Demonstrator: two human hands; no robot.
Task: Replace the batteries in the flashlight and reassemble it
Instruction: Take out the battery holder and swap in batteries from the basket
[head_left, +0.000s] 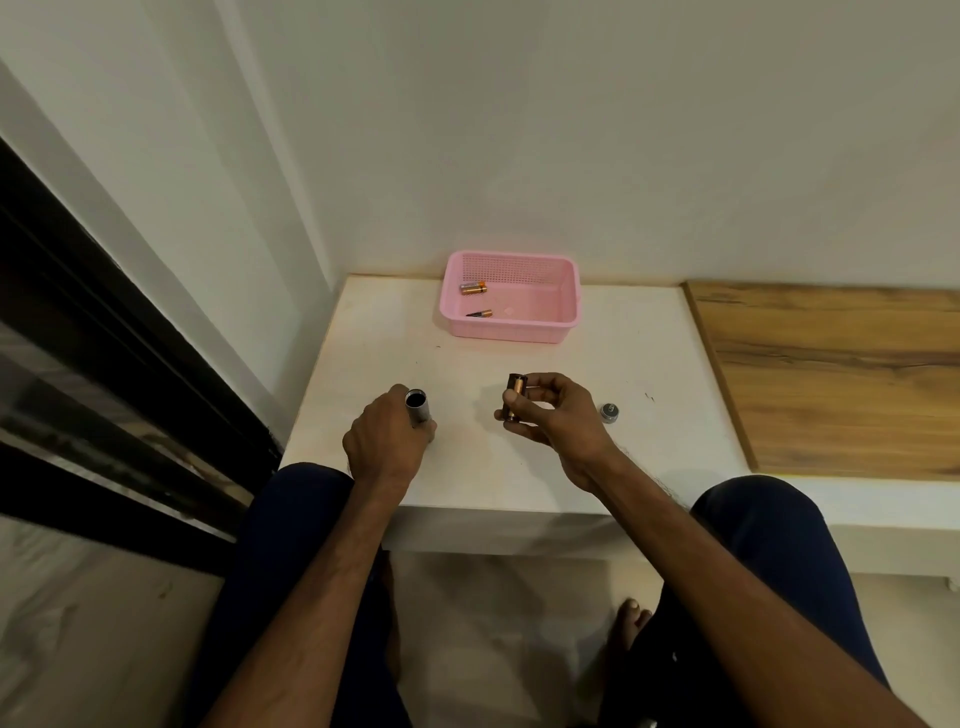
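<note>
From the head camera, the left grip is curled round the silver flashlight tube, upright and open end up over the white surface, while the right grip pinches the battery holder beside it, the end cap lies to the right, and a battery and a second battery lie in the pink basket.

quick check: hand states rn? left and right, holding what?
Left hand: grips the flashlight tube, open end up.
Right hand: pinches the battery holder, clear of the table.
</note>
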